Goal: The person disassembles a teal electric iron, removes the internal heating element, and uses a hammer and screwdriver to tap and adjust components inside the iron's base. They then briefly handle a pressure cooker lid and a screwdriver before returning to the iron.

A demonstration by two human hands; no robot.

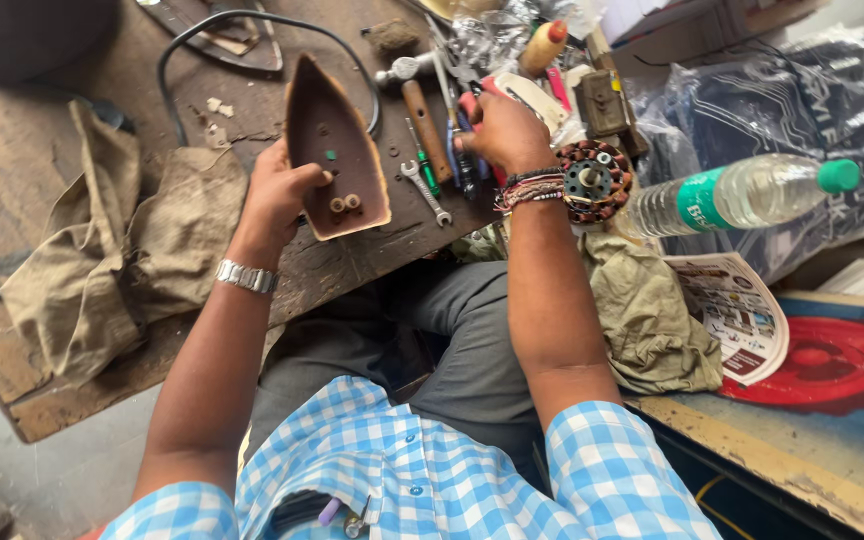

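At the far left a crumpled khaki cloth (117, 255) lies on the worn wooden workbench (22, 160), with small white bits (218, 106) scattered above it and a black cable (242, 20) looping across the top of the bench. Just right of the cloth, the left hand (277, 195) — a metal watch (246, 276) at its wrist — grips the brown iron-shaped base (335, 150) by its left edge, fingers wrapped behind and thumb pressed onto the inner face near two small pale terminals; the base stands tilted on the bench, point away from the person. Beside its right edge lie a small spanner (425, 192), a green-handled screwdriver (424, 165) and a wooden-handled hammer (414, 100). The right hand (502, 130), beaded bands on its wrist, is curled closed over the tools in that pile, around what looks like a red-handled tool (472, 105) — exactly what it pinches cannot be told. Just right of that wrist sits a round motor stator (592, 180) with copper windings, then a clear plastic bottle (742, 195) with a green cap lying on its side against dark plastic wrapping (802, 90), and below it an olive rag (647, 320) and an open booklet (737, 315).
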